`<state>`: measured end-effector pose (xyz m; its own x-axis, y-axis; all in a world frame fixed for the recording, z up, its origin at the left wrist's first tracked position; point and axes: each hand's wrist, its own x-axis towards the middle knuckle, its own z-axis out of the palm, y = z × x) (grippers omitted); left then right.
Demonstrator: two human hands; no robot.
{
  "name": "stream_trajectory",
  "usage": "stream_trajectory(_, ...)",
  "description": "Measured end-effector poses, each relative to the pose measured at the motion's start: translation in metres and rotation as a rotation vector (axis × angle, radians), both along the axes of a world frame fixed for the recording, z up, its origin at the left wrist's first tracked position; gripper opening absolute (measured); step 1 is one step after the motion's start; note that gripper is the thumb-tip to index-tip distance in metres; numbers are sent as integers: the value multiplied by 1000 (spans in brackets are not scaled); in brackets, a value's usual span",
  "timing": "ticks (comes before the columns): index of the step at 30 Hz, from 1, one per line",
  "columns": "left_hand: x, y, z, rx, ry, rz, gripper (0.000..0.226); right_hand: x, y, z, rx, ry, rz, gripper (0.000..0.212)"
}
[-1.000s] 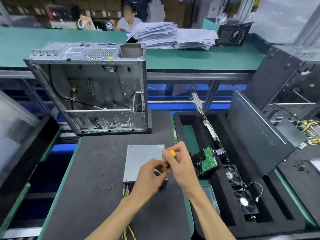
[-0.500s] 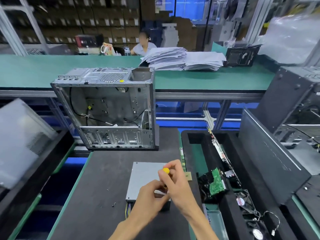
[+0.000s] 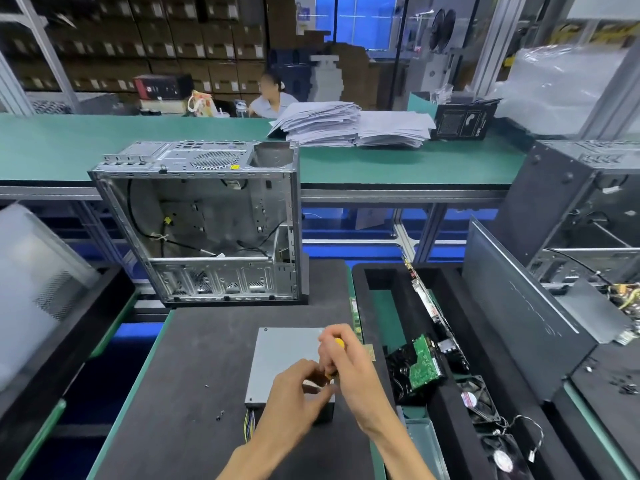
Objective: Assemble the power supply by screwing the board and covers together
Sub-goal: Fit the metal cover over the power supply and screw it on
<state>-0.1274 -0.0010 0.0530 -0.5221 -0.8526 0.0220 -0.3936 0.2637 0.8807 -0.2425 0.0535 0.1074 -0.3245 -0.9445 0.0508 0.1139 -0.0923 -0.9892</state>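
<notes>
Both hands work over the supply [image 3: 284,362]: right [image 3: 349,372] clamped on the screwdriver [image 3: 337,344], left [image 3: 298,393] pinching its tip to steady it.

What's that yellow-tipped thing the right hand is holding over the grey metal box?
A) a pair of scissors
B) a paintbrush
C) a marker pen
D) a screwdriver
D: the right hand grips an upright screwdriver with a yellow handle end, its tip down at the grey power supply box, where the left hand steadies it.

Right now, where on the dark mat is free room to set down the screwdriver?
Left of the power supply, past the loose screws; also between it and the computer case. The foam tray is crowded.
</notes>
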Motion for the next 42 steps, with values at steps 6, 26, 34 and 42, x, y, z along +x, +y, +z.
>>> stream_trajectory(6,2,0,0,-22,-35,0,17,-2,4,-9,-11,22,1,19)
stream_trajectory(26,-5,9,-7,-58,0,41,13,5,6,-10,-12,1,29,38)
stream_trajectory(34,-1,13,1,-37,38,28,17,1,3,-12,-4,47,-4,13)
stream_trajectory(42,0,16,-1,-31,23,50,13,1,4,-13,-7,39,13,11)
